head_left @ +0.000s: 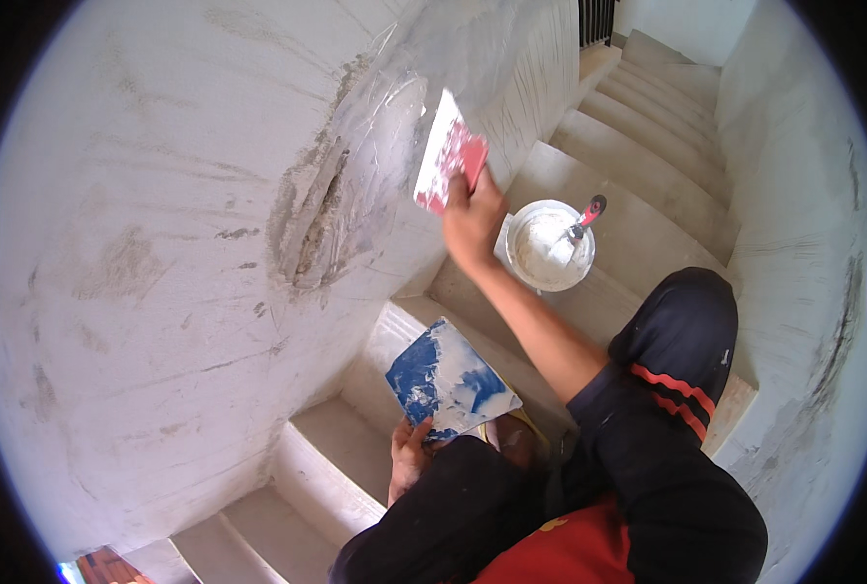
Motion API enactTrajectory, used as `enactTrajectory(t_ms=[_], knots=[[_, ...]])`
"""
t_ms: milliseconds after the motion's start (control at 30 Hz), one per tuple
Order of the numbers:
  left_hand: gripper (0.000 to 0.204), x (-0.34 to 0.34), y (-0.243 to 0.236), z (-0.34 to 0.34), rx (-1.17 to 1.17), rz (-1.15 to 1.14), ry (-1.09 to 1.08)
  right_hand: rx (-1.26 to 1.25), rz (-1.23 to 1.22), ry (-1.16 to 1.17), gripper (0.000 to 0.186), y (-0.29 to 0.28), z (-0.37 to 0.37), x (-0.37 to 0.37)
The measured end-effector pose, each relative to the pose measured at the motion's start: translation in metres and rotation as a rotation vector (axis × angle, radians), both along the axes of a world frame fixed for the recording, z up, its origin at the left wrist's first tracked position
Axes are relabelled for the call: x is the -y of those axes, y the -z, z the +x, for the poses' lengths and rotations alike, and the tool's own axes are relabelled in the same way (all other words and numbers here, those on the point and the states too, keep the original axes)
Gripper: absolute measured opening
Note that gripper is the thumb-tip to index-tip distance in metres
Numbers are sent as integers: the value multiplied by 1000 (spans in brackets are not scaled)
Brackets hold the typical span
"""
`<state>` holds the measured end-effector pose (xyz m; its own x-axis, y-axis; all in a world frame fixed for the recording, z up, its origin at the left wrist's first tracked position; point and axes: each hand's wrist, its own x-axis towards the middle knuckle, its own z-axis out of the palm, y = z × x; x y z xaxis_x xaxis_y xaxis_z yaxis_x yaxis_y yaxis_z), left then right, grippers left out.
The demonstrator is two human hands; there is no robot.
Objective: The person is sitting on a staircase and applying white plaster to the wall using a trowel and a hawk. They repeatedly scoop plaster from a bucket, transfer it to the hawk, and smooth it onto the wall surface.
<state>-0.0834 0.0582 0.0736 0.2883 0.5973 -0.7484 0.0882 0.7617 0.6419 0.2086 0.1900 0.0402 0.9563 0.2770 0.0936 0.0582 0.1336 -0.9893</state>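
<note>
My right hand [476, 216] is closed round a wide putty spreader [456, 162]. Its red plastic is smeared white, and its pale blade is raised close to the wall; whether it touches the wall, I cannot tell. Left of it, the white wall [141, 175] bears a wet grey patch of filler [380, 156] around a rough, dark crack [324, 200]. Lower down, my left hand [411, 454] grips the near edge of a flat blue plastic board [417, 372] with white putty [453, 375] spread across it. The board is above my knees, over the steps.
A white bucket of putty [534, 280] stands on a step by my right forearm, with a red and black handled putty knife [589, 214] resting in it. Concrete stairs [638, 156] climb toward the upper right, between two walls. A dark railing [596, 21] shows at the top.
</note>
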Motion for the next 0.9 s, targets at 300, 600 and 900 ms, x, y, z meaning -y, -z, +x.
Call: enactTrajectory(t_ms=[300,600,900], knots=[[32,0,0,-3,-3,-1,-32,30,-25,-109,17,-3,49,-36],[31,1,7,-10,-40,-22,-17,23,44,-317,29,-55,1,-15],[31,0,-8,5,4,-17,-37,-77,321,-125,11,-44,12,-3]])
